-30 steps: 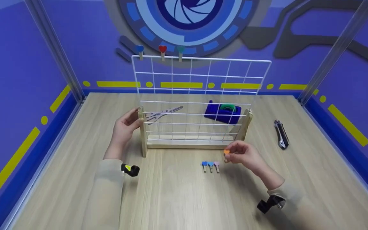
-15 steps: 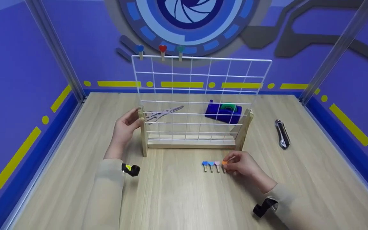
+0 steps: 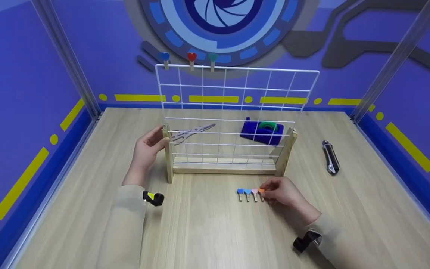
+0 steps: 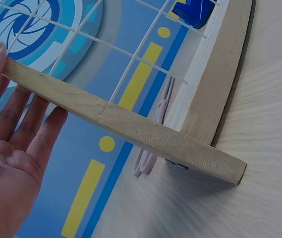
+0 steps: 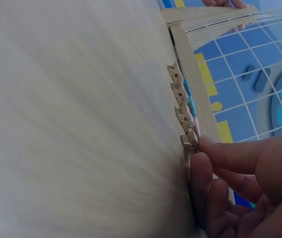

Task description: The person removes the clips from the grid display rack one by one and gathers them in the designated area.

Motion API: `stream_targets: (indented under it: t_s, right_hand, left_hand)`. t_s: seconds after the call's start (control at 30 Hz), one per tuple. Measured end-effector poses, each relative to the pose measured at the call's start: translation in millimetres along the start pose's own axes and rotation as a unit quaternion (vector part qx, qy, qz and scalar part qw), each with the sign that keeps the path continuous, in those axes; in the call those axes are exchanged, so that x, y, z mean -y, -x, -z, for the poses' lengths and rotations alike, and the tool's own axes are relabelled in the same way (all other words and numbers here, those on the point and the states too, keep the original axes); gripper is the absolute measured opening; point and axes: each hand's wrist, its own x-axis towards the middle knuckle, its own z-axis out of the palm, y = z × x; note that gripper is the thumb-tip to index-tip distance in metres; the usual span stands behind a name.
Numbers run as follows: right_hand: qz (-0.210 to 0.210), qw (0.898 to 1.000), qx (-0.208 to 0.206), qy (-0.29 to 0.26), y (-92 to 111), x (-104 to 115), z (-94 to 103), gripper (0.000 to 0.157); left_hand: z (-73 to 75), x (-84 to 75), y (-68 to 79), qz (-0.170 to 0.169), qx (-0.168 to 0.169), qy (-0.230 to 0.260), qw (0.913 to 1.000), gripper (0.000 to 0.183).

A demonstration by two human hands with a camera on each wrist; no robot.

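My left hand (image 3: 145, 151) grips the left wooden side post (image 3: 168, 155) of a white wire grid rack (image 3: 233, 89). In the left wrist view the thumb lies near the post's top end, with the fingers on its outer side. My right hand (image 3: 283, 191) pinches a small clothespin with an orange heart (image 3: 261, 190), low at the table and partly covered by the fingertips. To its left, dark blue (image 3: 240, 191), light blue (image 3: 247, 192) and pink (image 3: 254, 192) heart clothespins lie in a row. The right wrist view shows the row's wooden ends (image 5: 180, 94) edge-on.
Blue (image 3: 165, 58), red (image 3: 192, 58) and green (image 3: 212, 58) heart clothespins stand clipped on the grid's top wire. Behind the grid lie scissors (image 3: 194, 132) and a blue tape dispenser (image 3: 261, 131). A utility knife (image 3: 330, 157) lies to the right on the wooden table (image 3: 203, 231).
My right hand has brought the orange clothespin down to the table, then slid it slightly left, close beside the pink one. The left hand keeps its grip on the post.
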Motion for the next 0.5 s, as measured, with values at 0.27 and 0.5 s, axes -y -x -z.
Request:
stream_targets:
  t_s: [0.27,0.5]
  right_hand:
    - [-0.002,1.0,-0.001,0.006,0.1,0.3,-1.0,0.018]
    - [-0.003,1.0,-0.014,0.008,5.5,4.1,6.1,0.028]
  left_hand:
    - [-0.4,-0.2,0.0,0.0,0.0,0.003,1.0,0.057]
    - [0.5,-0.2,0.0,0.001,0.004,-0.004,1.0,0.056]
